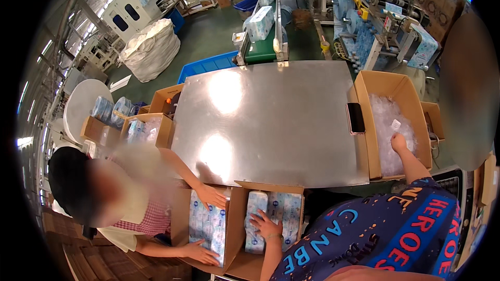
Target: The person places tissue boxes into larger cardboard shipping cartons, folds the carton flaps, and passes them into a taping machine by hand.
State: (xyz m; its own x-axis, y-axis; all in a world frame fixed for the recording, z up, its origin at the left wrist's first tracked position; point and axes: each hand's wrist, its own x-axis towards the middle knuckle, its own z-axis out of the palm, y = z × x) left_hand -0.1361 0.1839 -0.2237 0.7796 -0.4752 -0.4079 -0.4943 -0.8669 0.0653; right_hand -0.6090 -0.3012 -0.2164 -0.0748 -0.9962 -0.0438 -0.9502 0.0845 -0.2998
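My left hand (266,226) lies with fingers spread on blue-and-white soft packs (255,205) standing in an open cardboard box (237,229) at the near edge. On the right, my right hand (399,143) is closed over a deep carton (373,140) of crumpled clear plastic pieces (390,109). A small white piece (396,125) shows just beyond its fingers; what the fingers pinch, if anything, is hidden. To my left, a co-worker's hands (211,196) rest on similar packs (200,221) in a neighbouring box.
A shiny metal table (281,119) stretches ahead, with a phone (355,118) at its right edge. Beyond it, a green conveyor (260,49) carries wrapped packs (261,23). Smaller open cartons (165,131) stand left of the table. Flattened cardboard (114,260) lies behind the co-worker.
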